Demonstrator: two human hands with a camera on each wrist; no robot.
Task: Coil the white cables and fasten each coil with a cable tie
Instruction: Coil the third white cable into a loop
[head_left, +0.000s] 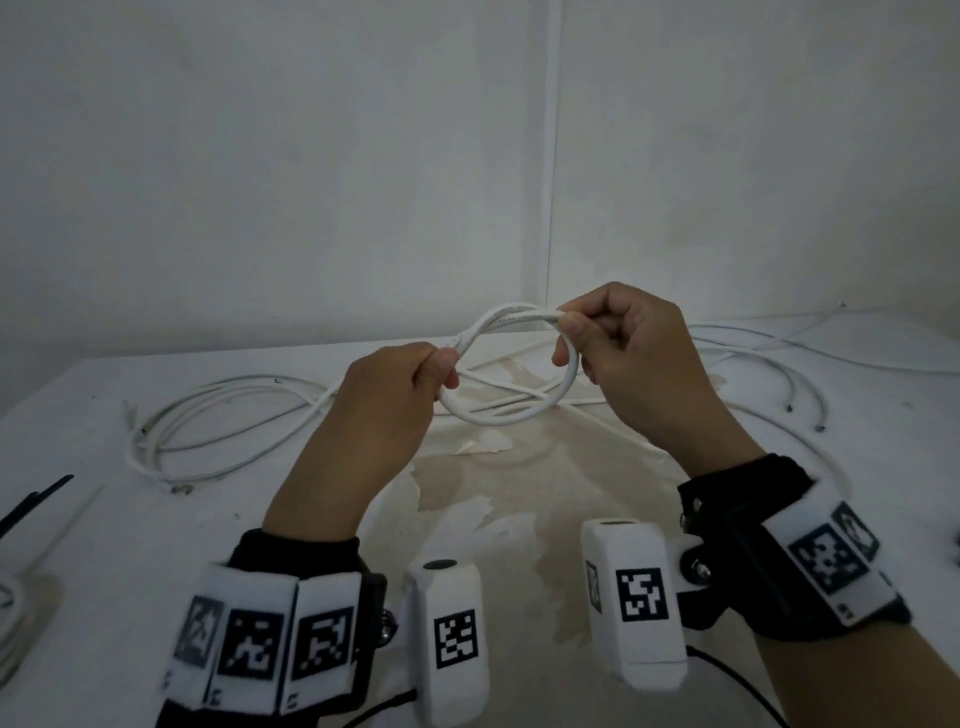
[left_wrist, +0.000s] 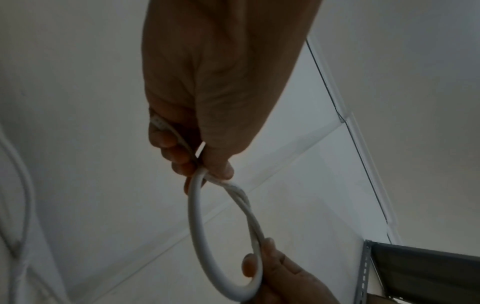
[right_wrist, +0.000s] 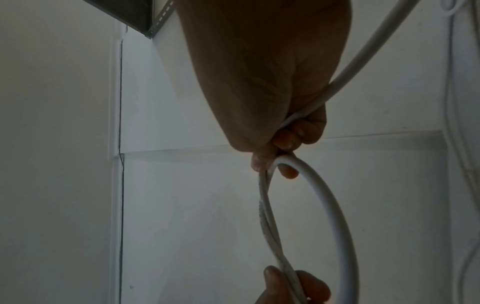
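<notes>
A small loop of white cable hangs in the air above the white table. My left hand pinches its left end, where two strands cross. My right hand pinches the right end between thumb and fingers. In the left wrist view the coil runs from my left hand down to the right hand's fingers. In the right wrist view the loop curves below my right hand, and a free length of cable trails up to the right.
More loose white cables sprawl over the table at the left, and others lie at the right. Black cable ties lie at the left edge. A finished coil sits at the near left. The wall stands close behind.
</notes>
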